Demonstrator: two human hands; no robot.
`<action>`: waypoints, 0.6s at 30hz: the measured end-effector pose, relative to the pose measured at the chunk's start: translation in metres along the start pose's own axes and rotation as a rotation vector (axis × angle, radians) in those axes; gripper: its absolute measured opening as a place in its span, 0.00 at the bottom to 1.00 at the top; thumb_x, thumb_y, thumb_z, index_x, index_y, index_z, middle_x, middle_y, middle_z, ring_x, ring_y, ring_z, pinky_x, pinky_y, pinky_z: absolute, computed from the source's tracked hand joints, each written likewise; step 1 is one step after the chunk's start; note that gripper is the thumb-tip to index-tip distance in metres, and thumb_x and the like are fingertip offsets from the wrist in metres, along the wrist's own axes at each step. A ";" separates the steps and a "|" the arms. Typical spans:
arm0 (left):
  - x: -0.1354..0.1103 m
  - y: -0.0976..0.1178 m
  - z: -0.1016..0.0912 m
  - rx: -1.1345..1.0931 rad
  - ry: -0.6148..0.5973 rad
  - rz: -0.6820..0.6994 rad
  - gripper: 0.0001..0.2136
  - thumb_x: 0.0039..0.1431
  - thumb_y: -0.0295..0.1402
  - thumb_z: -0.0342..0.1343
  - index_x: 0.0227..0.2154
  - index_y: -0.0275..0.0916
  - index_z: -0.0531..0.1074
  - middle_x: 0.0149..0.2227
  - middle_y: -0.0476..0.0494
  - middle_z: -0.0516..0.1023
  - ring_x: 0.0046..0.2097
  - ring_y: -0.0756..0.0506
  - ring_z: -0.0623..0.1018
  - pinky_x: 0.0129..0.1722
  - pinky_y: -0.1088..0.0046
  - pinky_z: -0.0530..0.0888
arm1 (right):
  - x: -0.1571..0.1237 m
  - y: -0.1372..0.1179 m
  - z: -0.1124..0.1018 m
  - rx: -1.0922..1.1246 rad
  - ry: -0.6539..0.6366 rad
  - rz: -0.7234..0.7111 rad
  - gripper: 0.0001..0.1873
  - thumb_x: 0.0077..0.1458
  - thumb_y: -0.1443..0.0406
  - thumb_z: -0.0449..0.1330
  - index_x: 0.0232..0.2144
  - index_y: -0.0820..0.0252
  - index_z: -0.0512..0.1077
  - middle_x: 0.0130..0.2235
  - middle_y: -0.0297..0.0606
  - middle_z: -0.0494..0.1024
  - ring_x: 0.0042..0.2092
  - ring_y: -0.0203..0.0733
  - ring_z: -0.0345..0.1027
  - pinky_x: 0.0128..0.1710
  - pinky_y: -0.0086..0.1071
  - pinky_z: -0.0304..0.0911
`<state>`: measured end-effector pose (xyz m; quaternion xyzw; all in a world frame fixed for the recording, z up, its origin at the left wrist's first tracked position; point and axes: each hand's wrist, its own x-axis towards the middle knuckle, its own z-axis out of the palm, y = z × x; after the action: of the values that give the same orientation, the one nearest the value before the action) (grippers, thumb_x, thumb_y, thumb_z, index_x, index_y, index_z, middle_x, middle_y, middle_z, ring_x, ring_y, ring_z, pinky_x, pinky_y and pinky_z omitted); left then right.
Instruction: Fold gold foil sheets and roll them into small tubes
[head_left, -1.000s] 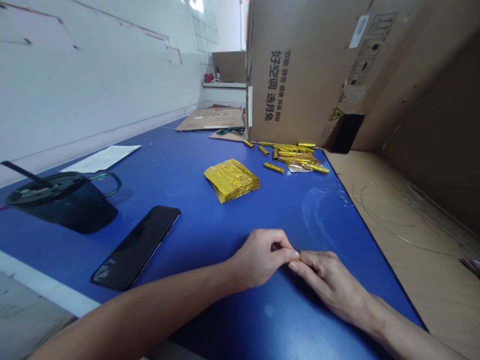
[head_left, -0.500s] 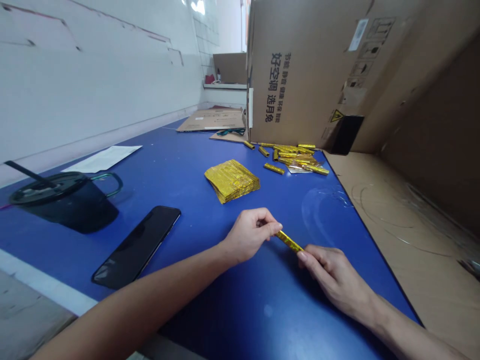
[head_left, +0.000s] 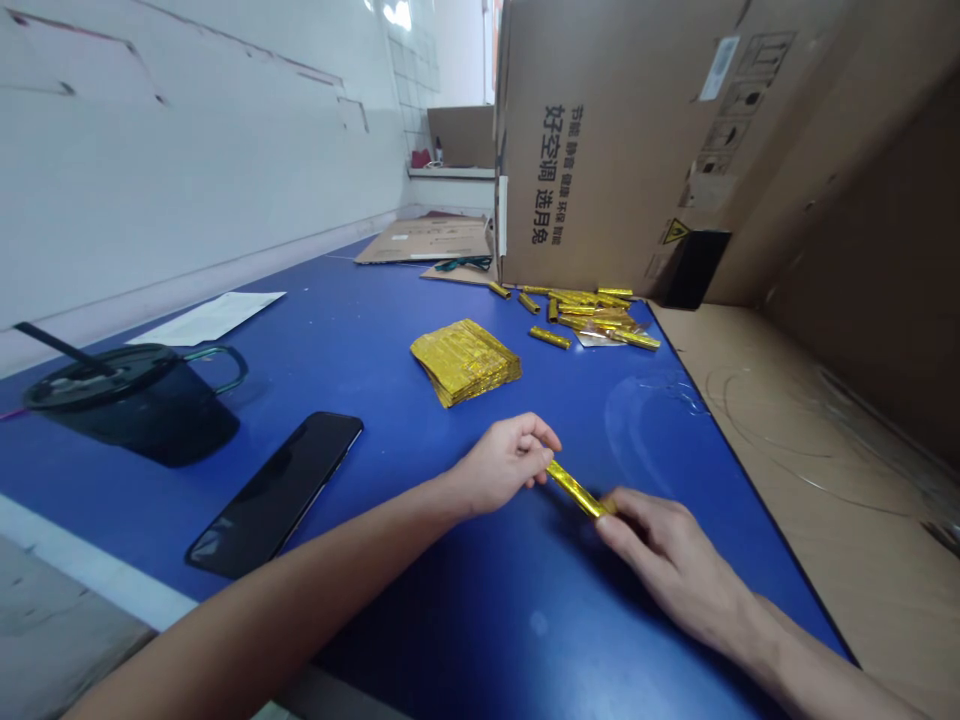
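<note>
A narrow gold foil paper roll (head_left: 575,490) slants between my two hands, over the blue table. My left hand (head_left: 511,465) pinches its upper left end between thumb and fingers. Its lower right end is gripped by my right hand (head_left: 660,540), thumb on the near side and forefinger behind. Beyond my left hand lies a stack of square gold foil sheets (head_left: 466,362). Farther back, against a big carton, several similar gold rolls (head_left: 592,312) lie in a loose pile, with one gold roll (head_left: 550,338) apart at the front.
A dark lidded cup (head_left: 142,415) with a straw and a black phone (head_left: 277,490) occupy the left side. White paper (head_left: 210,318) lies by the wall. The large carton (head_left: 622,150) stands at the back right, and flat cardboard (head_left: 427,240) lies behind on the blue table (head_left: 360,340).
The roll has turned slightly and shows a broader, brighter face. My left fingers have loosened and lifted a little; my right thumb has shifted slightly on the lower end.
</note>
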<state>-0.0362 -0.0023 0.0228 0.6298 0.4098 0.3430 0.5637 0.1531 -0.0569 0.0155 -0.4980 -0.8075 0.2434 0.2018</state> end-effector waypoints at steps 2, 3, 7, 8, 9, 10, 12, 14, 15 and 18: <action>-0.004 -0.001 0.004 0.046 -0.036 0.060 0.05 0.49 0.25 0.48 0.31 0.34 0.64 0.20 0.54 0.65 0.23 0.55 0.66 0.24 0.81 0.63 | 0.001 -0.002 -0.001 0.238 -0.077 0.091 0.23 0.57 0.52 0.40 0.20 0.59 0.60 0.20 0.29 0.60 0.22 0.32 0.52 0.21 0.26 0.50; -0.006 -0.001 0.007 0.071 -0.053 0.083 0.05 0.49 0.25 0.48 0.31 0.35 0.64 0.21 0.54 0.65 0.24 0.55 0.67 0.25 0.80 0.63 | 0.002 -0.003 -0.001 0.340 -0.114 0.118 0.24 0.57 0.52 0.39 0.20 0.60 0.60 0.19 0.28 0.58 0.22 0.31 0.51 0.20 0.26 0.49; -0.019 -0.002 0.020 0.155 -0.146 0.153 0.07 0.52 0.24 0.46 0.34 0.36 0.65 0.24 0.52 0.68 0.27 0.53 0.68 0.28 0.78 0.64 | 0.004 -0.005 0.001 0.560 -0.232 0.184 0.24 0.54 0.49 0.43 0.24 0.62 0.63 0.19 0.27 0.57 0.19 0.29 0.47 0.17 0.25 0.45; -0.022 -0.002 0.023 0.163 -0.170 0.167 0.08 0.52 0.24 0.45 0.34 0.36 0.65 0.25 0.51 0.69 0.28 0.53 0.69 0.29 0.78 0.65 | 0.004 -0.006 0.001 0.574 -0.251 0.194 0.24 0.54 0.48 0.44 0.25 0.62 0.64 0.19 0.28 0.59 0.19 0.28 0.47 0.16 0.25 0.44; -0.025 -0.001 0.026 0.167 -0.181 0.176 0.08 0.52 0.24 0.45 0.35 0.36 0.65 0.25 0.51 0.70 0.28 0.53 0.69 0.29 0.77 0.65 | 0.004 -0.006 0.002 0.582 -0.263 0.197 0.24 0.53 0.48 0.45 0.25 0.63 0.65 0.19 0.28 0.60 0.18 0.28 0.47 0.16 0.24 0.44; -0.026 -0.001 0.028 0.166 -0.181 0.178 0.08 0.52 0.24 0.45 0.35 0.36 0.65 0.25 0.51 0.70 0.28 0.52 0.69 0.29 0.77 0.65 | 0.004 -0.007 0.002 0.586 -0.268 0.194 0.24 0.53 0.48 0.46 0.24 0.63 0.65 0.19 0.29 0.61 0.18 0.28 0.48 0.16 0.24 0.44; -0.028 0.000 0.030 0.159 -0.151 0.168 0.07 0.52 0.24 0.45 0.33 0.35 0.66 0.25 0.51 0.69 0.27 0.53 0.69 0.29 0.77 0.65 | 0.003 -0.007 0.002 0.588 -0.269 0.181 0.23 0.52 0.49 0.47 0.22 0.63 0.65 0.18 0.28 0.61 0.18 0.27 0.48 0.16 0.23 0.44; -0.028 0.000 0.031 0.138 -0.118 0.156 0.06 0.51 0.24 0.46 0.32 0.35 0.66 0.24 0.51 0.69 0.27 0.53 0.68 0.28 0.78 0.65 | 0.003 -0.007 0.001 0.586 -0.256 0.187 0.23 0.52 0.49 0.48 0.21 0.63 0.65 0.17 0.28 0.60 0.18 0.27 0.47 0.16 0.23 0.43; -0.027 0.000 0.030 0.125 -0.103 0.153 0.06 0.51 0.24 0.47 0.31 0.35 0.66 0.24 0.52 0.68 0.27 0.53 0.68 0.28 0.78 0.65 | 0.003 -0.007 0.001 0.582 -0.249 0.199 0.23 0.52 0.49 0.48 0.21 0.62 0.65 0.17 0.28 0.60 0.18 0.27 0.47 0.16 0.23 0.43; -0.022 -0.001 0.026 0.070 -0.038 0.168 0.04 0.50 0.25 0.48 0.29 0.35 0.66 0.23 0.52 0.68 0.26 0.53 0.68 0.27 0.78 0.65 | 0.004 -0.006 0.000 0.573 -0.257 0.253 0.23 0.51 0.49 0.48 0.21 0.62 0.65 0.16 0.28 0.61 0.17 0.27 0.48 0.16 0.24 0.43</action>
<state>-0.0222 -0.0331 0.0192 0.6876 0.3565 0.3627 0.5183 0.1470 -0.0553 0.0191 -0.4825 -0.6568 0.5445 0.1982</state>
